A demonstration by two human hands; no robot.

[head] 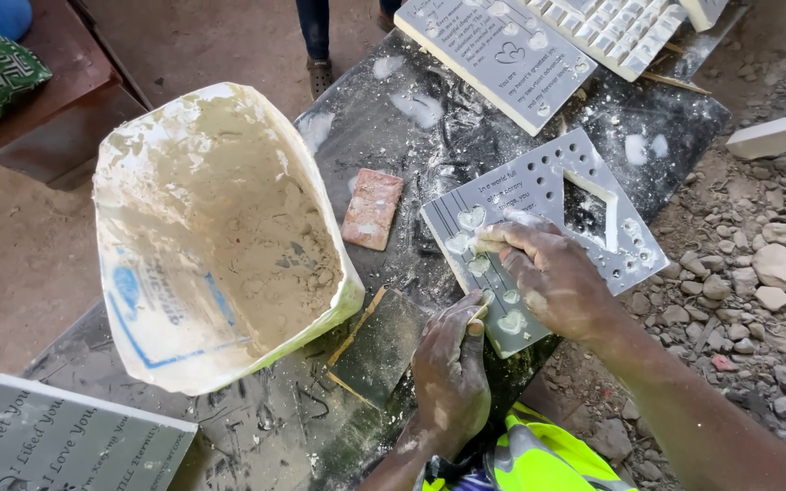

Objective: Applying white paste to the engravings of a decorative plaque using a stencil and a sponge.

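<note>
Dusty black worktop [393, 118] carries a grey mould plaque [539, 195]; my right hand [552, 277] presses flat, fingers open, on it, my left hand [452, 373] pinches its lower edge beside an open plaster sack [211, 227].

One sack and four lettered plaques on a dusty dark table

A white woven sack [216, 232] with blue printing stands open at the left of the table [393, 118], its mouth wide and its inside caked with pale powder. A grey square plaque [548, 232] with raised lettering, heart cut-outs, small round holes and a square window lies right of centre, under both hands. Another grey lettered plaque [502, 55] with hearts lies at the top edge. A third grey lettered plaque [61, 441] sits at the bottom left corner.
</note>
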